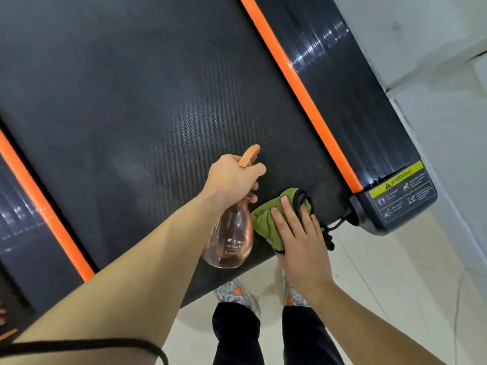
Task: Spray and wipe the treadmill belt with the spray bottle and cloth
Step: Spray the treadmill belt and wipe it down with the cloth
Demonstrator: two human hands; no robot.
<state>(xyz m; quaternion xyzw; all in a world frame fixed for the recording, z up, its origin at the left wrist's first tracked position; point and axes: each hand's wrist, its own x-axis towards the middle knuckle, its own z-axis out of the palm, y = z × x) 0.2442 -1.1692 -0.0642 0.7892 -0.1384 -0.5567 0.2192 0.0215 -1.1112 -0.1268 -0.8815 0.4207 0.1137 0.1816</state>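
Note:
The black textured treadmill belt [137,106] fills most of the view, with dull damp-looking patches near its middle. My left hand [233,177] grips the neck of a clear pinkish spray bottle [232,241] with an orange trigger head, held just above the belt's near end. Right beside the bottle, my right hand [297,238] presses flat with straight fingers on a folded green cloth [266,219] with black trim, lying on the belt's near right corner.
Orange strips [297,85] line both sides of the belt, with glossy black side rails beyond them. A yellow warning label [400,185] marks the right rear end cap. Pale tiled floor [395,272] lies to the right and below, where my shoes and dark trousers stand.

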